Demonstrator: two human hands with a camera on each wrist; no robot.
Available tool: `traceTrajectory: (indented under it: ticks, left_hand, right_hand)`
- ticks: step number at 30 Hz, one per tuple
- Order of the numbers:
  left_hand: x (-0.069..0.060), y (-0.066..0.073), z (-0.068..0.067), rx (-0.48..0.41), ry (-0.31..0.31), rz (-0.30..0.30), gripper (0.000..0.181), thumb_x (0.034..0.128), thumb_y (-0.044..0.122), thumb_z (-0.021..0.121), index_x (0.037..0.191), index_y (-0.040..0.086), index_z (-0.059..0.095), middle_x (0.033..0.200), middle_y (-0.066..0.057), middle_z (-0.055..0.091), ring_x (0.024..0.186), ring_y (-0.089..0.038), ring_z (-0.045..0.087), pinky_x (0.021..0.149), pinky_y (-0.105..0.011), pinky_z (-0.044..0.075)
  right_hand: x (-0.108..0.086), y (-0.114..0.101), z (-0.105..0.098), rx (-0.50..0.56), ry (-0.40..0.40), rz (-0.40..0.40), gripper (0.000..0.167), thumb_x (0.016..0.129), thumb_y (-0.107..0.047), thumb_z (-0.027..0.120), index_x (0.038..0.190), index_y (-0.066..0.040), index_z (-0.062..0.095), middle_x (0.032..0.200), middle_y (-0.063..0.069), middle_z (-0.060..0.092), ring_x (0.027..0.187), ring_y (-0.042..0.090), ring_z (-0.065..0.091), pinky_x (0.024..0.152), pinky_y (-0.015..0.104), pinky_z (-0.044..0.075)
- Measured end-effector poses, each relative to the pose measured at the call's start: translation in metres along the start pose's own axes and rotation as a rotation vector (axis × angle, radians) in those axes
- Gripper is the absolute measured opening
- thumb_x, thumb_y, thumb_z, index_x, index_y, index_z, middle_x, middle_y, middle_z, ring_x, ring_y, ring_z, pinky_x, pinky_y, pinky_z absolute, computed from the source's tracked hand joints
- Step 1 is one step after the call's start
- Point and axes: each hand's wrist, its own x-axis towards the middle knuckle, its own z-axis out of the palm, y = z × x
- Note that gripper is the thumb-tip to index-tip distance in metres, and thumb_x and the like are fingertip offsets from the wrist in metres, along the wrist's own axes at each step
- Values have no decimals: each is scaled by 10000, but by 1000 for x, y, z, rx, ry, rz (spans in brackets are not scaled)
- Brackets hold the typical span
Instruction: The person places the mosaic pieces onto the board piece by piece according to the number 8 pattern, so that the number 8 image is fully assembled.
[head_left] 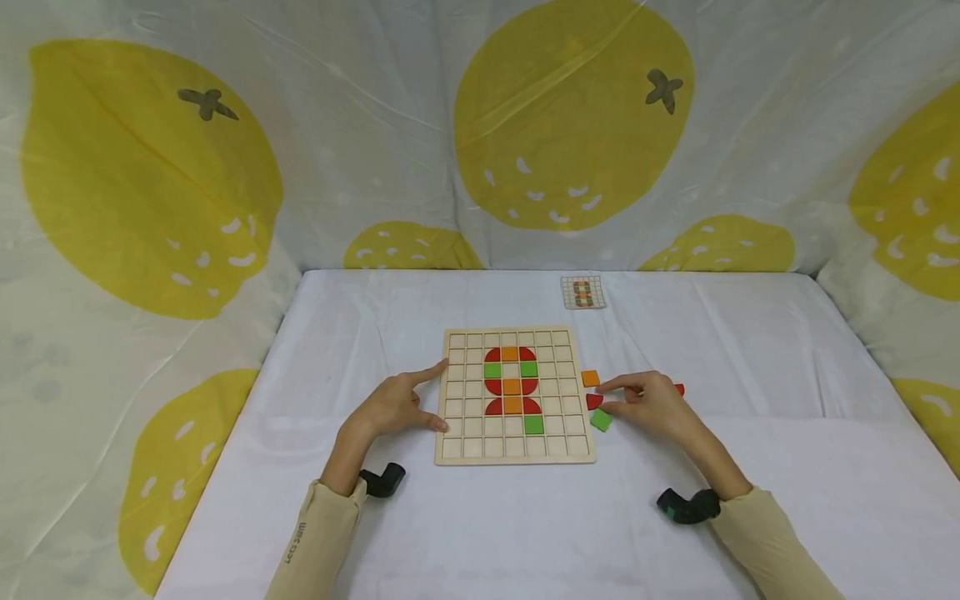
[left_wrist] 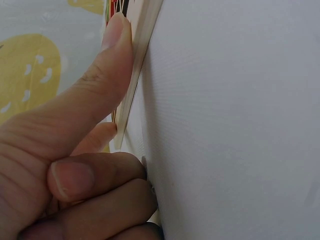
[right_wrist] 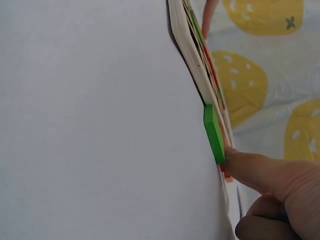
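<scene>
A wooden grid board [head_left: 465, 450] lies on the table, with red rounded, orange square and green square tiles in its middle columns. My left hand [head_left: 390, 407] touches the board's left edge with index finger and thumb spread apart; in the left wrist view its other fingers are curled. To the board's right, my right hand [head_left: 648, 406] pinches a red rounded tile [head_left: 594, 402] between index finger and thumb. Just in front lies a green square tile [head_left: 601, 419], which the right wrist view shows close to the thumb. An orange square tile [head_left: 590, 378] lies behind the red one.
Another red tile [head_left: 679, 389] shows partly behind the right hand. At the back of the table lies a small pattern card [head_left: 582, 292] with a similar coloured design on a grid. A lemon-print cloth [head_left: 390, 125] hangs behind and beside the white-covered table [head_left: 517, 533].
</scene>
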Motion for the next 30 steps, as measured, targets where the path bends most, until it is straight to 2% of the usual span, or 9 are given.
traceTrajectory:
  ticks: [7, 13, 19, 30]
  left_hand:
    - [-1, 1, -1, -4, 0, -3, 1081, 727, 340, 942, 1626, 261, 346, 564, 56, 298, 532, -109, 271, 555, -255, 270]
    - [-1, 1, 0, -6, 5, -8, 1085, 722, 338, 945, 1625, 271, 347, 572, 53, 297, 541, -112, 269, 560, -257, 268]
    - [-1, 1, 0, -6, 8, -6, 1088, 719, 343, 946, 1624, 274, 347, 574, 54, 296, 544, -111, 271, 562, -256, 268]
    - [-1, 0, 0, -3, 4, 4, 1088, 725, 342, 943, 1628, 270, 339, 570, 60, 272, 539, -108, 254, 559, -247, 259]
  right_hand:
    - [3, -3, 8, 23, 1, -21, 302, 820, -297, 888, 1071, -143, 821, 596, -59, 307, 573, 95, 290, 541, 238, 232]
    - [2, -4, 6, 0, 13, -19, 271, 807, -318, 895, 1002, -146, 820, 594, -59, 314, 583, 95, 303, 552, 235, 252]
    - [2, -1, 2, -48, 26, -47, 235, 818, -285, 885, 993, -145, 815, 595, -58, 317, 585, 89, 304, 554, 239, 251]
    - [3, 3, 3, -41, 14, -83, 238, 841, -258, 868, 1032, -128, 809, 600, -74, 305, 588, 69, 295, 563, 234, 262]
